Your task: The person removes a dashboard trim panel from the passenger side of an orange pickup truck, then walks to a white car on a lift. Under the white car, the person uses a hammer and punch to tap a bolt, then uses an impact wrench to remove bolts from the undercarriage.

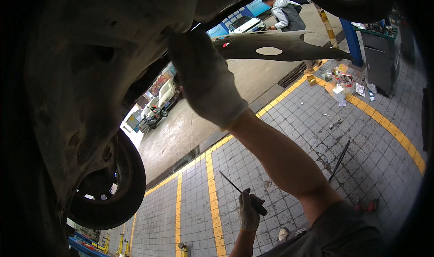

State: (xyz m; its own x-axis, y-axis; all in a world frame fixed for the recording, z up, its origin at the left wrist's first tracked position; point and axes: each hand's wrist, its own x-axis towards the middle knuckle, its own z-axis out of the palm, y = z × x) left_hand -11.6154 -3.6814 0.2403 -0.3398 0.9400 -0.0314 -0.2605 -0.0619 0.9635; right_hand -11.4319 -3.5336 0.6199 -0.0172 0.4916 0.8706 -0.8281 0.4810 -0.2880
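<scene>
**A:** ok, what's the sketchy bit here?

**B:** For me, the dark grey curved panel with an oval hole point(307, 51). It sticks out sideways beyond the right hand point(203, 76), gloved in pale grey fabric with dark fingers, just below the dirty grey underbody point(104, 107) of the car overhead. The near end is hidden behind that glove, so I can't see what's supporting it. If the support's poor, I reckon it could swing or drop onto the grey tiled floor point(289, 135).

**A:** Does the right hand have a grip on it?

**B:** Can't tell, honestly. The fingers are up in shadow by the underbody, and I can't make out how far open they are or whether they're holding anything.

**A:** And the left?

**B:** Left hand point(248, 214), similar glove, is down low, well apart from the panel. Fingers are curled closed around a slim black rod-like tool point(231, 182), tip angled up and left. A loose grip could let it slip, and a careless swing could poke something. Grubby gloves wouldn't help.
</scene>
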